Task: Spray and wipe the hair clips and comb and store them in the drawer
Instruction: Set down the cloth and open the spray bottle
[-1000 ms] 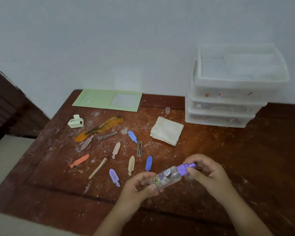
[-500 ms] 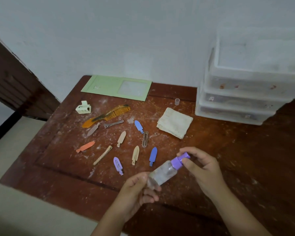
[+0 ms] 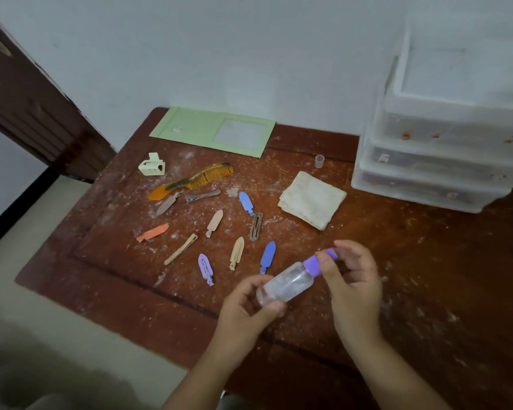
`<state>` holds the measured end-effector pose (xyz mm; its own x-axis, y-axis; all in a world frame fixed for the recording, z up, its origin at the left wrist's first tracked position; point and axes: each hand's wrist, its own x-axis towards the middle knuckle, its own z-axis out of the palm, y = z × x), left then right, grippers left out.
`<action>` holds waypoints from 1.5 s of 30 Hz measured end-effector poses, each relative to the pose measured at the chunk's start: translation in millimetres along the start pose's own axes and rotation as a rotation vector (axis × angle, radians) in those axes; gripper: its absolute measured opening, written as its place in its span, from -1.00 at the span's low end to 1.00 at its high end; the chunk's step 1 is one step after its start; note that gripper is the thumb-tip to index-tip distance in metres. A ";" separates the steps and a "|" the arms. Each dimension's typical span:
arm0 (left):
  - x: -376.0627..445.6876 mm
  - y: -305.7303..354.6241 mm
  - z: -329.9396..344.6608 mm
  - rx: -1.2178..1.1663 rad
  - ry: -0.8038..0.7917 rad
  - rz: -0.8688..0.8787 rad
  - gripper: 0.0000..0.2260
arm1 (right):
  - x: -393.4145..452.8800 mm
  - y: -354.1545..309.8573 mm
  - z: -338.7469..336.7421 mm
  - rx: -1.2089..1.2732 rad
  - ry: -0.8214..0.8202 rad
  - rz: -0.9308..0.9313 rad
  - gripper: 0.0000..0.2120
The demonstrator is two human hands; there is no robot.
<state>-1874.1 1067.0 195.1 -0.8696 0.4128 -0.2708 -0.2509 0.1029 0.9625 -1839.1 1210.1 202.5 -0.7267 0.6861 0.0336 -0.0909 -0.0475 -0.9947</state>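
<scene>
A small clear spray bottle with a purple top is held tilted above the table's near middle. My left hand grips its base, and my right hand pinches the purple top. Several flat hair clips lie scattered to the left, among them a blue clip, a purple clip and an orange clip. An amber comb and a pale claw clip lie farther back. A folded cream cloth rests near the translucent drawer unit, whose drawers are shut.
The dusty brown wooden table stands against a white wall. A green folder lies at the back edge, a small clear cap beside the cloth. A dark wooden door is at left, with pale floor below the table's left edge.
The bottle has turned in my hands, so its sticker side faces away. My head has shifted, sliding the table and drawer unit to the right in view.
</scene>
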 end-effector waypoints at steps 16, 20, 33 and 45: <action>19.6 -16.8 -51.3 0.339 0.067 -0.033 -0.84 | -4.7 36.5 -6.2 -0.607 -0.126 -0.068 -0.46; 37.6 -19.7 -84.7 0.359 0.068 0.022 -0.69 | -10.2 44.5 13.2 -0.619 -0.075 -0.025 -0.47; 61.9 -28.1 -146.7 0.364 -0.178 0.112 -0.72 | -19.9 64.9 73.0 -0.182 0.256 0.135 -0.58; 70.8 -33.9 -171.6 0.404 -0.289 0.102 -0.77 | -40.6 59.5 93.1 -0.671 0.252 0.027 -0.40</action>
<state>-2000.1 937.4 140.9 -0.7136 0.6666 -0.2154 0.0632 0.3674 0.9279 -1878.4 1111.8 151.0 -0.5362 0.8416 0.0655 0.4218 0.3344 -0.8428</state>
